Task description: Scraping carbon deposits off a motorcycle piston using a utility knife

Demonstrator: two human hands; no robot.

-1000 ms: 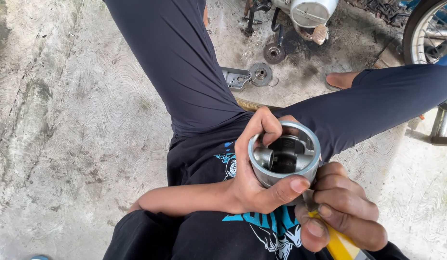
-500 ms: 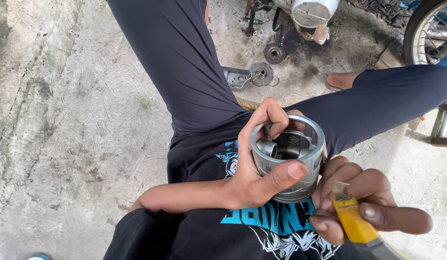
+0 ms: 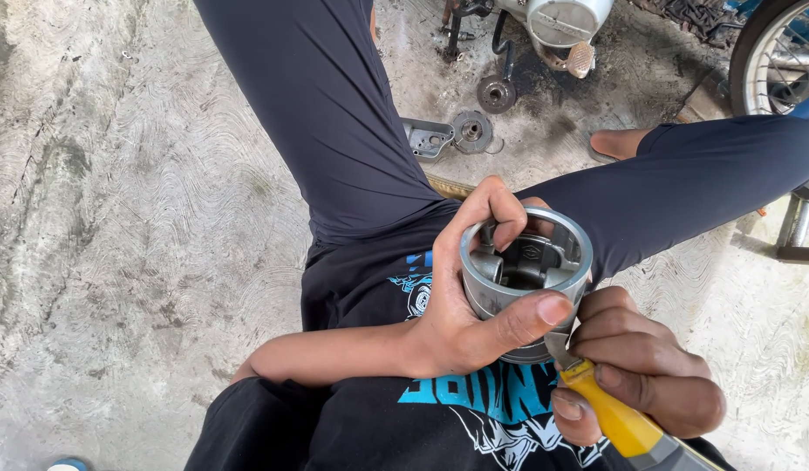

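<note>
Over the lap, left hand (image 3: 457, 327) grips piston (image 3: 526, 270) — right hand (image 3: 640, 375) grips yellow-handled blade (image 3: 609, 414).

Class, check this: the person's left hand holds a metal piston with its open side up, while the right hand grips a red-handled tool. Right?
Not quite. In the head view the right hand grips a yellow-handled tool, not red. The left hand does hold the piston, open side up.

The left hand (image 3: 461, 318) curls with thumb across the front and fingers hooked over the top, forearm lying across the lap. The right hand (image 3: 635, 375) is fisted just below it.
</note>
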